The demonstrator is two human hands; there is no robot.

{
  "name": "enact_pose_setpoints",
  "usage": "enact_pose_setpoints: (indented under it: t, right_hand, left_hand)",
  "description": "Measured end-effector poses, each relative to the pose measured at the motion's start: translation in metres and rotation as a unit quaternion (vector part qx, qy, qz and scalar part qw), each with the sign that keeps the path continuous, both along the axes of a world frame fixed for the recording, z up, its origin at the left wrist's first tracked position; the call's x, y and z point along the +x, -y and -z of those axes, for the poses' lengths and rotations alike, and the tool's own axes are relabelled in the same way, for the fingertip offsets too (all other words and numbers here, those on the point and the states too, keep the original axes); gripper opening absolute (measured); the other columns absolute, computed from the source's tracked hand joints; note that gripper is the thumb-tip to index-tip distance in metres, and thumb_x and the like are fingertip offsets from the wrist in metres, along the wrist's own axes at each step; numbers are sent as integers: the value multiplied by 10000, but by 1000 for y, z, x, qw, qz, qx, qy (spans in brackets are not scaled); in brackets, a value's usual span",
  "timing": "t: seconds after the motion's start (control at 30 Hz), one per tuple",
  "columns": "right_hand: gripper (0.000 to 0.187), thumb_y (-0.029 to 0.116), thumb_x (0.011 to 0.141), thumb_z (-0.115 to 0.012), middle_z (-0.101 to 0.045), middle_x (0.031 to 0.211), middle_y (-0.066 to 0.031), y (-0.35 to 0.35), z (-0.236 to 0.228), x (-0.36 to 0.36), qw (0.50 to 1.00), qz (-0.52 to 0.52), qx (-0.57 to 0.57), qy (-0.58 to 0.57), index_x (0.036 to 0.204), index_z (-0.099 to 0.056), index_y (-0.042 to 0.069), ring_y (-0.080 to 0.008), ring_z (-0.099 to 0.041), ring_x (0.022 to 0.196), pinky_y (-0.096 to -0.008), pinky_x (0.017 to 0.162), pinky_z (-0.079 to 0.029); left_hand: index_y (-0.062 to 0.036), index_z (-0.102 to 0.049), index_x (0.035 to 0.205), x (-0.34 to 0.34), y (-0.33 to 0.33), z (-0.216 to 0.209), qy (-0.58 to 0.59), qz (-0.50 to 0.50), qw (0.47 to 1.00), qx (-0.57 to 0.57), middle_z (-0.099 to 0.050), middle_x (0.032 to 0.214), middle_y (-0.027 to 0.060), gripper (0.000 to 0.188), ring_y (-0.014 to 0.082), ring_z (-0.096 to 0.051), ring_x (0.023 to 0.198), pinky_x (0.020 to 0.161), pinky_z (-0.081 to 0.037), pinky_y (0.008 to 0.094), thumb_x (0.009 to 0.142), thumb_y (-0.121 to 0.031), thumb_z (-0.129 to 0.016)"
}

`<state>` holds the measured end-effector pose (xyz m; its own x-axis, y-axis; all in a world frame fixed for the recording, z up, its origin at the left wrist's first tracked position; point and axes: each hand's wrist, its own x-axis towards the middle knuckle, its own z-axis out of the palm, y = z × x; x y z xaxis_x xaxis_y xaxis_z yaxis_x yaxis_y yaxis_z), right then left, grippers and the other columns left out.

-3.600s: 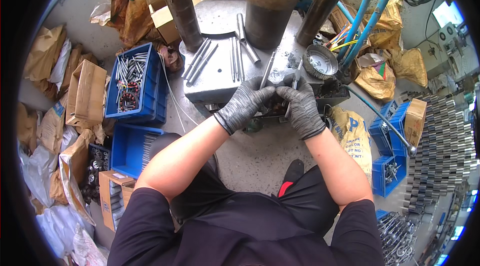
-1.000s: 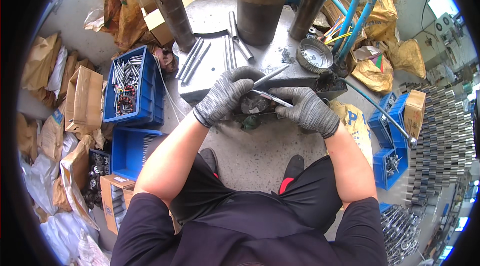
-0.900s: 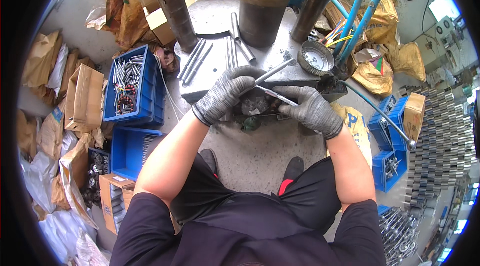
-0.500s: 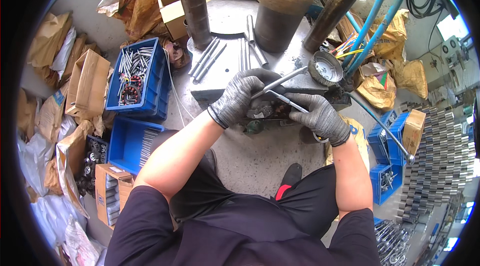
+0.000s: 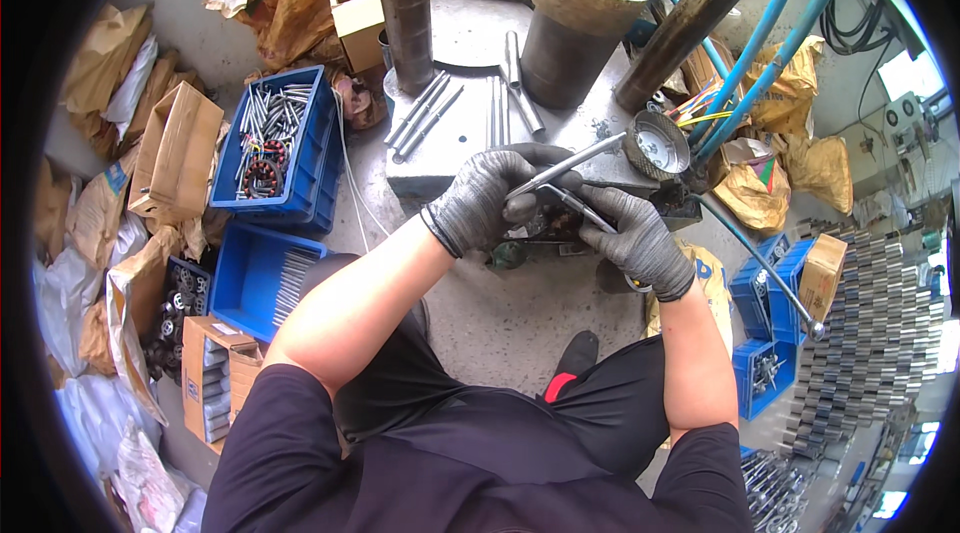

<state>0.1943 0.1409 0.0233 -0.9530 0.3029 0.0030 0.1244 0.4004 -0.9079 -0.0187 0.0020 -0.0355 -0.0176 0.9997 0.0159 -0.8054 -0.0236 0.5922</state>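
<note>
My left hand (image 5: 478,195), in a grey knitted glove, is closed around a slim metal shaft (image 5: 578,163) that points up to the right. My right hand (image 5: 642,245), gloved alike, grips a second, thinner stepped shaft (image 5: 582,210) slanting down to the right. The two shafts come close together at the left fingers; whether they touch is hard to tell. Both hands are in front of the steel machine table (image 5: 440,165). On that table lie several metal shafts (image 5: 424,119), two of them leaning across each other beside a thick steel cylinder (image 5: 570,43).
Two dark pillars (image 5: 404,13) rise from the table. A round metal dish (image 5: 657,145) sits by blue hoses (image 5: 775,53) at its right. Blue crates (image 5: 318,153) with metal parts stand left, cartons (image 5: 178,153) beyond. A ball-ended lever (image 5: 765,268) juts out at right.
The view has shifted slightly, so the table appears a little further right. My right hand has moved closer to my left, and both still hold their shafts.
</note>
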Motion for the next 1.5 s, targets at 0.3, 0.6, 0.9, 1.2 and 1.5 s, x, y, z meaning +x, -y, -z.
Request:
enact_pose_setpoints:
  t: [0.3,0.6,0.9,1.2,1.5]
  right_hand:
    - [534,26,919,-699,-722,1154,-70,-12,-1,2,999,-31,-7,36,1443,-600,10,-103,-628,1037,-293,927,-543]
    - [692,277,836,-791,-672,1014,-14,-2,-17,7,951,-43,-286,113,1443,-593,10,-108,-598,943,-280,877,-490]
    - [488,-43,756,-707,-685,1062,-147,-29,36,-2,975,46,209,-59,1237,-650,20,-312,-674,970,-405,881,-549]
    - [396,-28,693,-683,-641,1265,-198,-31,47,-29,911,30,408,-51,1081,-638,40,-436,-573,1177,-509,1050,-472]
    - [419,75,730,-735,-652,1277,-175,-38,78,-56,862,64,501,-37,1139,-642,85,-420,-584,1160,-505,1042,-453]
  left_hand:
    - [125,-507,1373,14,3,-19,17,-70,997,-26,-739,1047,200,509,69,-510,462,424,-425,192,912,-91,-543]
    - [96,-559,1364,10,3,-21,-36,-57,997,-21,-718,963,170,531,105,-507,480,576,-523,288,933,-209,-610]
    - [50,-439,1500,1,-1,-18,56,-99,993,14,-694,1198,192,665,166,-698,771,645,-599,259,893,-120,-649]
    - [32,-450,1490,-7,5,-17,25,-156,987,2,-679,1129,167,551,214,-721,913,736,-625,279,980,-72,-630]
    - [7,-479,1481,5,6,-28,-28,-173,984,-6,-670,1057,78,502,108,-648,769,625,-530,213,1033,-149,-643]
